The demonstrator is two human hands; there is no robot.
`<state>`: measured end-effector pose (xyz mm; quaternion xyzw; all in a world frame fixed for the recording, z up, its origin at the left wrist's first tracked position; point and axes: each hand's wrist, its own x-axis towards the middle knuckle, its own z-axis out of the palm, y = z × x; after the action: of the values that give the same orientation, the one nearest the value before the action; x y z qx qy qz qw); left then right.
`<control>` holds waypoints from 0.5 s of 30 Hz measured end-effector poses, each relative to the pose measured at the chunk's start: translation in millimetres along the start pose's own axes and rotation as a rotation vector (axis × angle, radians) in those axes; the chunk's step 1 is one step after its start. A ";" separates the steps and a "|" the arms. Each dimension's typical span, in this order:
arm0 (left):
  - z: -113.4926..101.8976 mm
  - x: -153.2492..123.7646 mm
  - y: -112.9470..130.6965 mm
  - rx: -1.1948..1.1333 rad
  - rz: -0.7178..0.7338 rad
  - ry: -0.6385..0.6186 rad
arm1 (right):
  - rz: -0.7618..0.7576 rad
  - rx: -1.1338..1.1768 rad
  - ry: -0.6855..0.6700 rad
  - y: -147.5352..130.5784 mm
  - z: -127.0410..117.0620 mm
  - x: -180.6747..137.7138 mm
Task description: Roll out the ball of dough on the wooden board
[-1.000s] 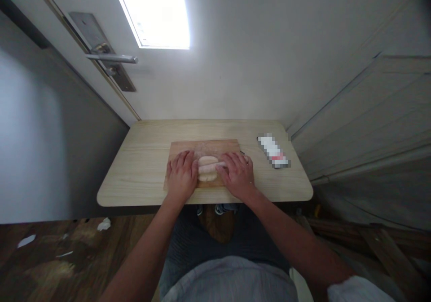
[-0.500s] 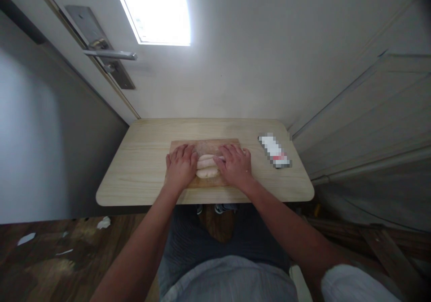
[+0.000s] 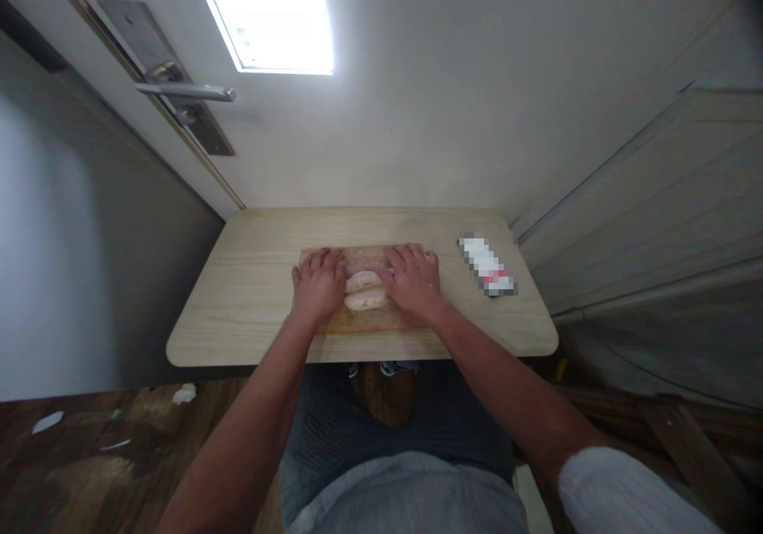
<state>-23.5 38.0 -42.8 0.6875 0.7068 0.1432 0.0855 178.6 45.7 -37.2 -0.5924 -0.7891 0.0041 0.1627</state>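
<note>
Both arms [image 3: 271, 379] reach in, left hand [image 3: 320, 284] and right hand [image 3: 413, 280] palm-down, fingers forward, flanking smooth, pale, rounded dough [image 3: 366, 302] on a dusted wooden board [image 3: 359, 323] atop the table [image 3: 238, 299]! A blurred pale band [image 3: 363, 282] crosses the dough; hands hide its ends, so can't tell what either grip holds.

pale table [image 3: 250, 296]: wooden board [image 3: 368, 323] near front edge, phone [image 3: 486, 265] at right

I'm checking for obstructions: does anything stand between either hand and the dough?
Apparently a pale rod, lying across the dough between the left hand and right hand. Nothing else visible intervenes.
</note>
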 end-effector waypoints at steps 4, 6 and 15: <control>-1.7 5.9 0.9 -0.009 -0.024 -0.022 | 0.010 0.000 -0.021 0.6 1.9 6.4; -2.6 8.8 1.2 -0.010 -0.031 -0.031 | 0.023 0.003 -0.041 0.4 1.7 9.4; -2.6 20.3 -0.4 -0.009 -0.043 -0.049 | 0.038 -0.019 -0.065 0.1 3.6 19.6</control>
<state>-25.6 58.0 -38.9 0.6750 0.7185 0.1274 0.1090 172.9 64.7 -35.7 -0.6082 -0.7826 0.0191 0.1313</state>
